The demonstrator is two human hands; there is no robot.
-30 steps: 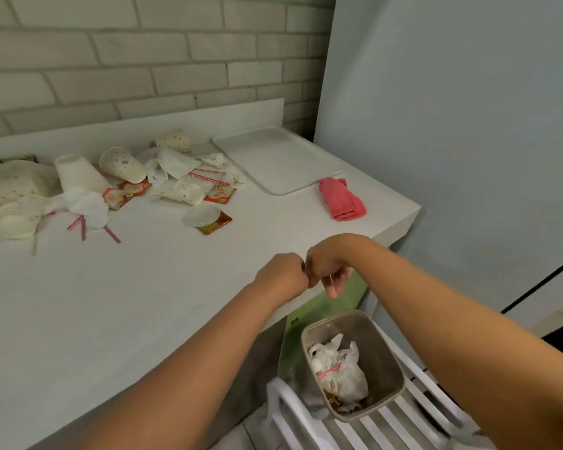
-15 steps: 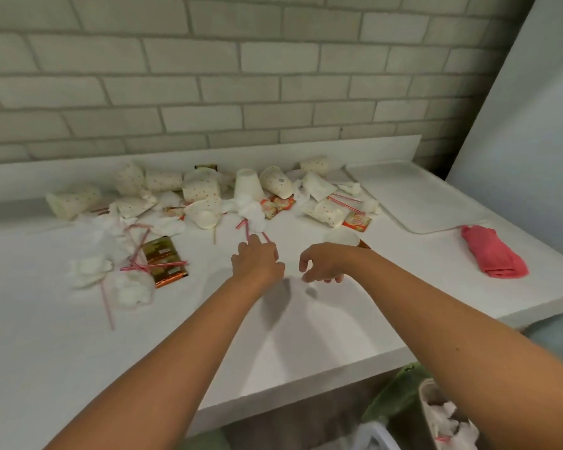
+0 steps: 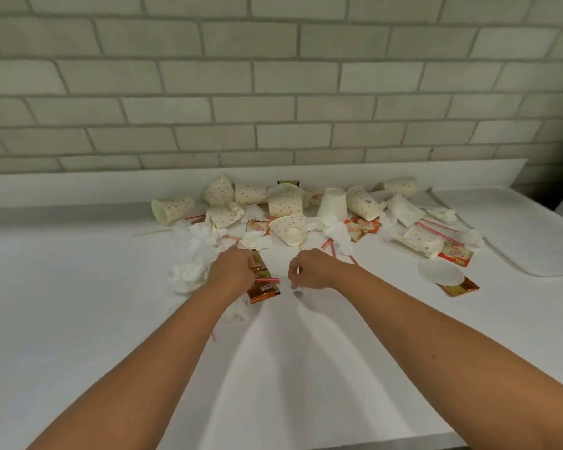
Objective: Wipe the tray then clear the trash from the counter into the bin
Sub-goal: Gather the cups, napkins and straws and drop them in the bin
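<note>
Trash lies heaped at the back of the white counter (image 3: 78, 319): several dotted paper cups (image 3: 283, 204), crumpled tissues (image 3: 189, 276), red-striped straws (image 3: 436, 230) and sauce packets (image 3: 361, 229). My left hand (image 3: 231, 271) rests palm down on a gold wrapper (image 3: 263, 289) with a straw (image 3: 268, 280) across it; its fingertips are hidden. My right hand (image 3: 312, 271) hovers just right of it, fingers curled and apart, holding nothing. The white tray (image 3: 517, 228) lies at the right edge. The bin is out of view.
A round white lid (image 3: 441, 273) lies on another gold wrapper (image 3: 460, 287) near the tray. A thin wooden stick (image 3: 152, 233) lies left of the heap. A brick wall (image 3: 273, 92) backs the counter.
The view has swung left from the bin to the trash heap. Both hands moved from above the bin out over the counter, and the left now touches the gold wrapper.
</note>
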